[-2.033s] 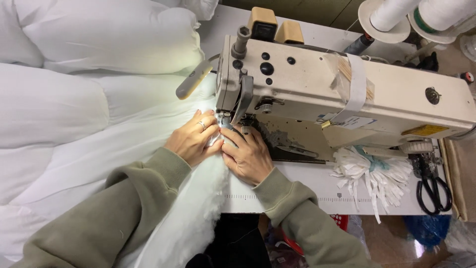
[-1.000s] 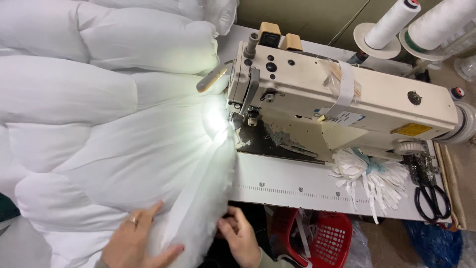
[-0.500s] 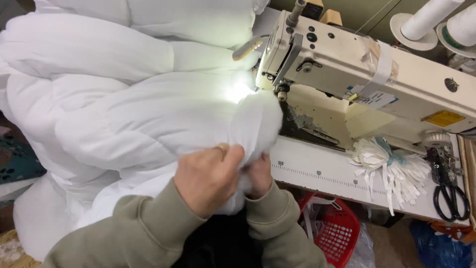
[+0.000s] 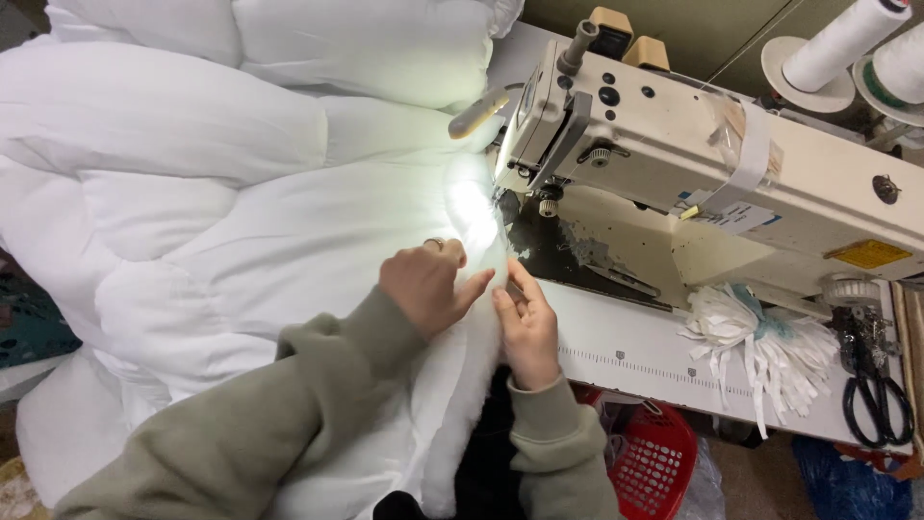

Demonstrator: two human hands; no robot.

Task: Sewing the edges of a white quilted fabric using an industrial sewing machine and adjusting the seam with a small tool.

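Pinching the quilt (image 4: 289, 241) edge, both hands, left (image 4: 423, 287) and right (image 4: 527, 327), sit fingers pressed together beside the sewing machine (image 4: 712, 164).

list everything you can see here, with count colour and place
quilt: one, white, padded, spread over the left, edge at the needle
sewing machine: one, cream, upper right
lamp: one, lit, at the machine's left end
thread cones: two, white, top right
bundle of strips: one, white, on the table right of centre
scissors: one pair, black, far right
table: one, white
basket: one, red, under the table
left hand: ringed, resting on the quilt edge
right hand: pinching the quilt edge
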